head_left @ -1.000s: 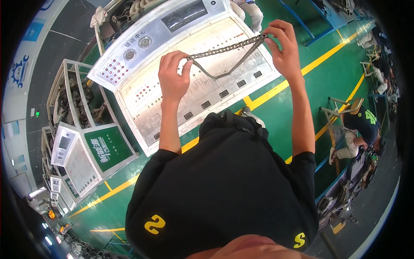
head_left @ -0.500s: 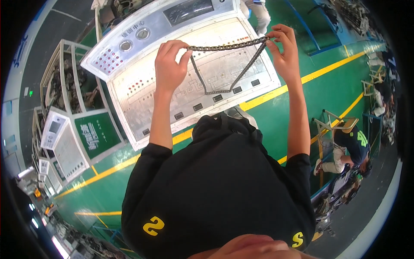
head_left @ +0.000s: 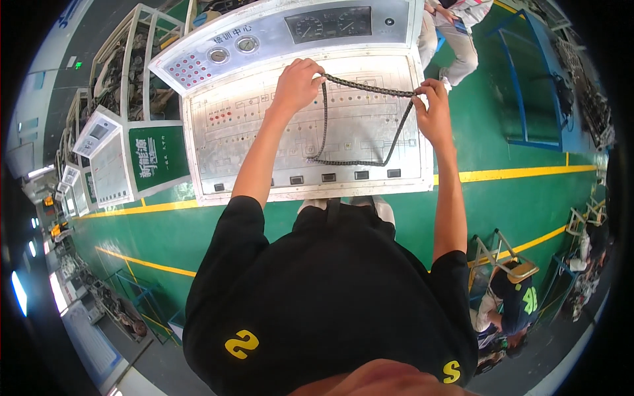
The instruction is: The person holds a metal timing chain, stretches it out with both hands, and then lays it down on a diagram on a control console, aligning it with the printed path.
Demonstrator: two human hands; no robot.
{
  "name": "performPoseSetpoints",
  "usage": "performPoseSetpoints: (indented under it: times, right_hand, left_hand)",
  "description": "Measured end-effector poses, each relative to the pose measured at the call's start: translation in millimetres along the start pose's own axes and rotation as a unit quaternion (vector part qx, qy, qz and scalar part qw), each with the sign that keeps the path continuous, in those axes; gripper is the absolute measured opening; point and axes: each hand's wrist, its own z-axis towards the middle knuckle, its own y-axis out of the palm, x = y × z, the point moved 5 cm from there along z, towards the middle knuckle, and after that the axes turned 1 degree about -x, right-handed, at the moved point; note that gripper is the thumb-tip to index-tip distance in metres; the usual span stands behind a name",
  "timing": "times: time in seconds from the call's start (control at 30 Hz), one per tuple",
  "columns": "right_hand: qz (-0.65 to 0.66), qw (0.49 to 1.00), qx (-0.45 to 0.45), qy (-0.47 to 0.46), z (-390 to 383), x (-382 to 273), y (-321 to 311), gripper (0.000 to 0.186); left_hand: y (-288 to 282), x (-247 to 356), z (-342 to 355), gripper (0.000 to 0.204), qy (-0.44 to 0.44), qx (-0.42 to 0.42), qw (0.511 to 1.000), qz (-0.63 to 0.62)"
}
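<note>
A dark metal roller chain [head_left: 370, 88] forms a wide loop over the pale, slanted console panel [head_left: 238, 145] in front of me. My left hand [head_left: 297, 86] pinches the loop at its upper left corner, and my right hand [head_left: 429, 112] pinches the upper right corner. The top run stretches between my fingers, while the rest hangs down in a rough four-sided shape above or against the printed diagram. Whether it touches the panel I cannot tell. An instrument cluster [head_left: 328, 26] sits at the console's top.
Another console [head_left: 102, 158] and framed engine stands [head_left: 119, 53] are on the left. A person in pale trousers [head_left: 459, 63] is beyond the console at upper right, beside a blue metal frame [head_left: 528, 86]. A person in a dark shirt [head_left: 508, 300] and stools [head_left: 492, 257] are at lower right.
My view has turned, so the console appears more level and farther right. The hanging part of the chain has dropped and spread wider. Both hands still hold it.
</note>
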Motion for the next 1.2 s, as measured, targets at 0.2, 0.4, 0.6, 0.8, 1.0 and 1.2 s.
performPoseSetpoints:
  times: [0.2,0.4,0.6,0.8,1.0,1.2]
  right_hand:
    - [0.028,0.999,-0.018,0.003,20,57,12,0.016]
    - [0.049,0.997,-0.045,0.048,27,102,20,0.015]
    - [0.061,0.995,-0.071,0.025,38,83,18,0.015]
    - [0.082,0.99,-0.109,-0.025,65,48,42,0.015]
    - [0.145,0.975,-0.155,-0.073,91,14,92,0.013]
    - [0.158,0.965,-0.19,-0.09,116,27,164,0.011]
  left_hand:
    - [21,-2,34,0.015,-0.001,-0.031,0.999,0.022]
    - [48,-7,71,0.015,0.0,-0.05,0.998,0.036]
    - [17,-8,78,0.016,-0.002,-0.041,0.997,0.059]
    - [-32,-21,37,0.016,-0.048,-0.049,0.996,0.054]
    - [-64,-47,-3,0.014,-0.099,-0.033,0.989,0.107]
    - [-58,-103,-16,0.016,-0.164,-0.033,0.979,0.117]
